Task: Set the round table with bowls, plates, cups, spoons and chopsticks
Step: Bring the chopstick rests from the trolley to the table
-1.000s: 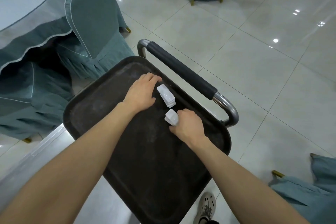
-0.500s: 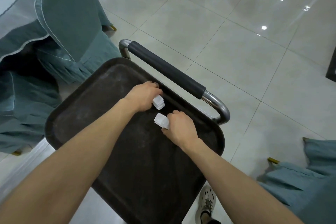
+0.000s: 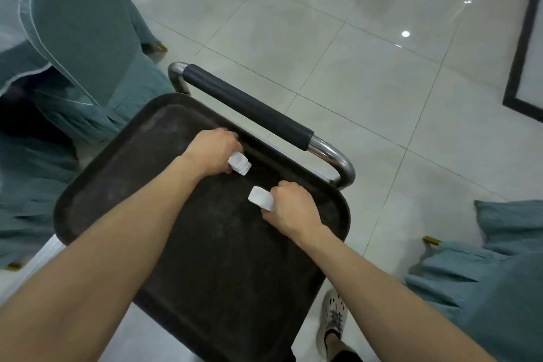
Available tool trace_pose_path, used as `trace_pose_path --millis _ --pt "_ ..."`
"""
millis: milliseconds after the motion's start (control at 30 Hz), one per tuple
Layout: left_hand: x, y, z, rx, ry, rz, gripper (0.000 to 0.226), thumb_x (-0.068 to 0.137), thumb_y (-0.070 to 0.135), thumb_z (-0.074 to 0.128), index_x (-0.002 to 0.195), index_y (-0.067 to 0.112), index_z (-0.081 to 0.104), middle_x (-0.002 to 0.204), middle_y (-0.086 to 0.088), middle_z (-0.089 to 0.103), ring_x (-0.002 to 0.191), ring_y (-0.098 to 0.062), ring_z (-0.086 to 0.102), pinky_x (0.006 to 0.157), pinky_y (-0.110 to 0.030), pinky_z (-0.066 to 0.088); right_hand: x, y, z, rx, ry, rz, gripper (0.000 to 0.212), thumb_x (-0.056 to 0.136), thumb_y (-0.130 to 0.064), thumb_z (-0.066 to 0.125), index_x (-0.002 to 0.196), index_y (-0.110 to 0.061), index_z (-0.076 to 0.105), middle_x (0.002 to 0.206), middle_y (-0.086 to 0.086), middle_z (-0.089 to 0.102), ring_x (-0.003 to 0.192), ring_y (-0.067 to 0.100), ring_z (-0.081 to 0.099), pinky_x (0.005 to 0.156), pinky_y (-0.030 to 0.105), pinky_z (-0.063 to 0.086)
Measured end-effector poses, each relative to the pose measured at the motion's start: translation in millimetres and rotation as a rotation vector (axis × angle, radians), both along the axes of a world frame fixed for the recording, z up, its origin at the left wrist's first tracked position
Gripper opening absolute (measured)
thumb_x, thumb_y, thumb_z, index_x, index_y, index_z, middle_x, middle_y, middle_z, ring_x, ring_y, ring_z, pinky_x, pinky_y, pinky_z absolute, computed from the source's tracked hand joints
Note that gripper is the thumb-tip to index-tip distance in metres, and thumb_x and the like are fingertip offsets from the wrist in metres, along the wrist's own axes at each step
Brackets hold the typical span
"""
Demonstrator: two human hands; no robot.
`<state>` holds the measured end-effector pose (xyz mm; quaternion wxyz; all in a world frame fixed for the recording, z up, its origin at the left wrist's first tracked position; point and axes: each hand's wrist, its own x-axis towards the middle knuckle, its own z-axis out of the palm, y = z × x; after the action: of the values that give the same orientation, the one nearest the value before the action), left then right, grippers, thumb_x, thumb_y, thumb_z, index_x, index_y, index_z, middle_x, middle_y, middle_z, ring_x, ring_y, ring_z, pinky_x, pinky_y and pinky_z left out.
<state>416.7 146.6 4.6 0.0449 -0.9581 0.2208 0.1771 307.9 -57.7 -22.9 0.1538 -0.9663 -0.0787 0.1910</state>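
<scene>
Left hand (image 3: 216, 153) is curled round a small stack of flat white pieces (image 3: 241, 164), held at the 1 o'clock edge of the dark brown rectangular tray (image 3: 117, 185). Right hand (image 3: 293, 206) is closed on a second small white stack (image 3: 260, 199), at 4 o'clock of the first and apart from it. What the pieces are cannot be told. Black-padded steel cart handle (image 3: 246, 106) is seen at the tray's 12 o'clock, teal-covered chair (image 3: 82, 38) at 10 o'clock.

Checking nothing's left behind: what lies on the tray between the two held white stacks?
Head view: only bare tray between the left stack and the right stack.
</scene>
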Motion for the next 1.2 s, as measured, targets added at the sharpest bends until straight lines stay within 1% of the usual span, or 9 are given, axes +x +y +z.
trace_pose_path --millis 100,200,400,600,767,933,1033,1133,1200 --pt "-7 -2 3 0.003 0.024 0.026 0.035 0.08 0.039 0.086 0.114 0.037 0.076 0.108 0.008 0.065 0.107 -0.019 0.063 0.082 -0.041 0.057 -5 -10 5 0.01 -0.01 -0.023 0.03 0.09 -0.04 0.08 0.11 -0.018 0.076 0.109 0.001 0.069 0.101 0.02 0.068 0.091 0.034 0.055" --pt "-17 -8 7 -0.017 0.015 0.035 0.033 0.081 0.041 0.086 0.113 0.039 0.077 0.106 0.01 0.066 0.103 -0.017 0.064 0.081 -0.04 0.057 -12 -21 13 0.03 -0.009 -0.06 0.026 0.092 -0.038 0.078 0.108 -0.017 0.074 0.11 0.001 0.069 0.101 0.019 0.067 0.094 0.034 0.054" --pt "-43 -33 30 -0.02 -0.041 0.0 0.027 0.078 0.046 0.085 0.104 0.04 0.078 0.096 0.012 0.066 0.093 -0.016 0.065 0.066 -0.033 0.048 -34 -50 31 0.045 -0.055 -0.117 0.026 0.093 -0.038 0.079 0.11 -0.019 0.072 0.111 -0.001 0.069 0.101 0.018 0.068 0.099 0.034 0.055" --pt "-77 -72 48 0.008 -0.063 -0.031 0.028 0.076 0.053 0.083 0.1 0.041 0.076 0.092 0.012 0.063 0.089 -0.015 0.064 0.069 -0.032 0.049 -69 -94 44 0.015 -0.115 -0.14 0.028 0.086 -0.037 0.082 0.105 -0.017 0.075 0.101 0.001 0.067 0.092 0.023 0.067 0.08 0.033 0.05" --pt "-111 -136 67 -0.005 -0.058 -0.099 0.022 0.074 0.051 0.08 0.093 0.042 0.075 0.085 0.012 0.062 0.084 -0.016 0.064 0.07 -0.034 0.055 -109 -153 46 -0.022 -0.139 -0.188 0.027 0.083 -0.038 0.077 0.091 -0.012 0.073 0.084 0.002 0.054 0.082 0.029 0.065 0.066 0.034 0.041" --pt "-136 -218 82 -0.004 -0.057 -0.212 0.023 0.072 0.049 0.079 0.089 0.035 0.075 0.085 0.008 0.064 0.083 -0.019 0.065 0.069 -0.034 0.054 -151 -220 44 -0.019 -0.173 -0.312 0.029 0.085 -0.038 0.075 0.088 -0.01 0.069 0.083 0.001 0.048 0.076 0.028 0.053 0.065 0.034 0.035" --pt "-145 -268 84 0.012 -0.065 -0.308 0.022 0.073 0.045 0.082 0.087 0.03 0.074 0.084 0.006 0.066 0.081 -0.02 0.068 0.067 -0.034 0.056 -179 -262 47 -0.018 -0.188 -0.418 0.027 0.086 -0.037 0.074 0.089 -0.011 0.068 0.084 0.003 0.051 0.078 0.029 0.056 0.065 0.034 0.036" --pt "-153 -321 82 0.002 -0.052 -0.417 0.03 0.072 0.045 0.089 0.099 0.04 0.077 0.085 0.011 0.064 0.082 -0.016 0.064 0.066 -0.031 0.048 -210 -303 49 -0.042 -0.178 -0.518 0.03 0.087 -0.041 0.074 0.091 -0.012 0.069 0.088 0.005 0.057 0.08 0.029 0.059 0.066 0.034 0.039" --pt "-160 -358 79 -0.002 -0.051 -0.495 0.038 0.072 0.045 0.091 0.106 0.043 0.077 0.088 0.014 0.064 0.084 -0.014 0.062 0.065 -0.031 0.044 -233 -329 51 -0.051 -0.176 -0.603 0.03 0.088 -0.044 0.073 0.088 -0.014 0.067 0.085 0.002 0.055 0.078 0.027 0.06 0.065 0.033 0.039"
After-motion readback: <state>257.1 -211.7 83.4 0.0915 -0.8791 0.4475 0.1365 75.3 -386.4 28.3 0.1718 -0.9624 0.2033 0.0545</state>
